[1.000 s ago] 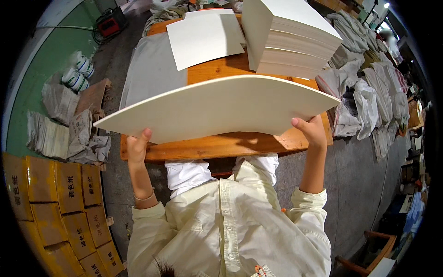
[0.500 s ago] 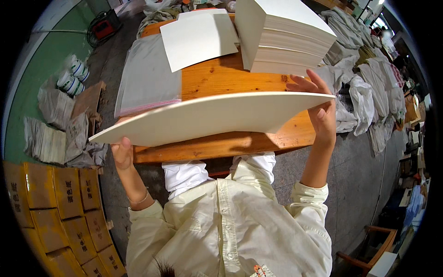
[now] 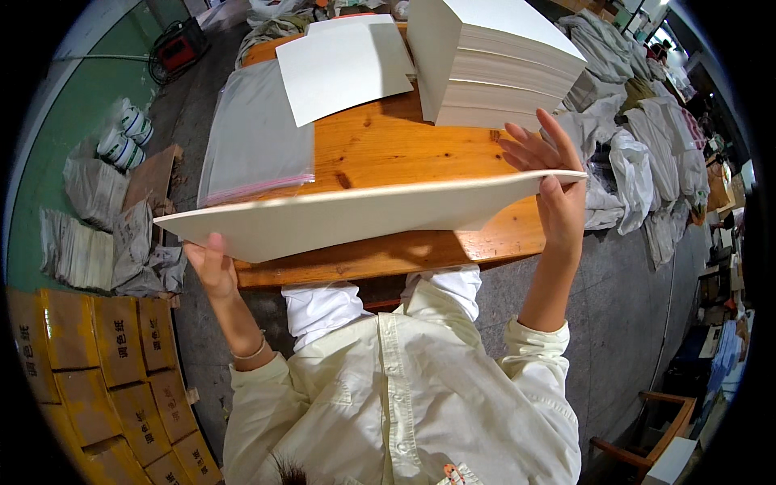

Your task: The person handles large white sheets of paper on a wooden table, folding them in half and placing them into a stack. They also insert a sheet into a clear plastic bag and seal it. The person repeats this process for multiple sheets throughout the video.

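Observation:
A thin stack of white paper (image 3: 356,214) is held on edge across the front of the wooden table (image 3: 396,149). I cannot tell how many sheets are in it. My left hand (image 3: 212,268) grips its left end, thumb on the near face and the other fingers hidden behind. At the right end my right hand (image 3: 559,190) pinches the corner with the thumb, its other fingers stretched up behind; the paper bends there. Beyond stands a tall block of stacked white paper (image 3: 493,81). Loose white sheets (image 3: 346,71) lie to its left, partly over clear plastic bags (image 3: 257,133).
Taped cardboard cartons (image 3: 121,347) are piled at the lower left. Wrapped bundles (image 3: 78,250) and white tubs (image 3: 121,145) stand on the floor left of the table. Grey cloth and plastic sacks (image 3: 634,178) crowd its right side. A wooden chair (image 3: 655,436) is at the lower right.
The paper's top edge has dipped in the middle and its right corner now bends at the thumb. My left hand shifted slightly outward; the right fingers stretch higher.

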`<state>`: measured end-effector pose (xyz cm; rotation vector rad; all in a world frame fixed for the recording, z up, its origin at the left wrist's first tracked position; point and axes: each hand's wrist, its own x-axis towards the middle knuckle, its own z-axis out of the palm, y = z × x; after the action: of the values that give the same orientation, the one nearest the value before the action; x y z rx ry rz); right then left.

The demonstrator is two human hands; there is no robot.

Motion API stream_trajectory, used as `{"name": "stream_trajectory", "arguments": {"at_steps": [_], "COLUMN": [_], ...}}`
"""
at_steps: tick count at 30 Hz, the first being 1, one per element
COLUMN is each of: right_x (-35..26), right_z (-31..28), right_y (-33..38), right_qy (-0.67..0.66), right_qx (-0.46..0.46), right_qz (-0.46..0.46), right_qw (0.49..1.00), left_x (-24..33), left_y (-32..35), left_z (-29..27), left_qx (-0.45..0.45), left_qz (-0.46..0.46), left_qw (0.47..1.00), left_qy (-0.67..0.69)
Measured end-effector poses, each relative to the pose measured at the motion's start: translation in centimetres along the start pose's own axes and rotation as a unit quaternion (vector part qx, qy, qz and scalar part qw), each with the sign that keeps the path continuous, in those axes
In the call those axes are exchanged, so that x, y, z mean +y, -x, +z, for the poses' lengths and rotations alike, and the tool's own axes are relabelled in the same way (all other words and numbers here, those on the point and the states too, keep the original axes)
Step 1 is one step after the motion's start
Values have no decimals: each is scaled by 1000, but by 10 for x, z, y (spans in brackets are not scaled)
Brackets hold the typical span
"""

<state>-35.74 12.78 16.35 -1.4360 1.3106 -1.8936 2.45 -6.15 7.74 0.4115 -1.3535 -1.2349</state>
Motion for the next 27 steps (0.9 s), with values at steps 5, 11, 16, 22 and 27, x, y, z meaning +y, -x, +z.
{"name": "stream_trajectory", "arguments": {"at_steps": [5, 11, 16, 22, 27], "right_x": [-4, -7, 1, -3, -1], "right_z": [1, 6, 12, 8, 9], "right_y": [5, 4, 6, 3, 5], "right_qy": [28, 53, -36, -46, -15], "right_qx": [-13, -8, 40, 35, 72], "right_qz": [13, 27, 44, 66, 80], "right_qw": [999, 998, 998, 996, 994], "left_x": [-5, -5, -6, -16, 11], "left_y": [6, 6, 4, 9, 4], "left_z": [-6, -1, 5, -15, 4], "left_qx": [-3, 13, 25, 24, 111], "left_qz": [-5, -29, -20, -2, 22], "left_qw": [1000, 999, 999, 999, 990], "left_qy": [-12, -32, -25, 28, 86]}}
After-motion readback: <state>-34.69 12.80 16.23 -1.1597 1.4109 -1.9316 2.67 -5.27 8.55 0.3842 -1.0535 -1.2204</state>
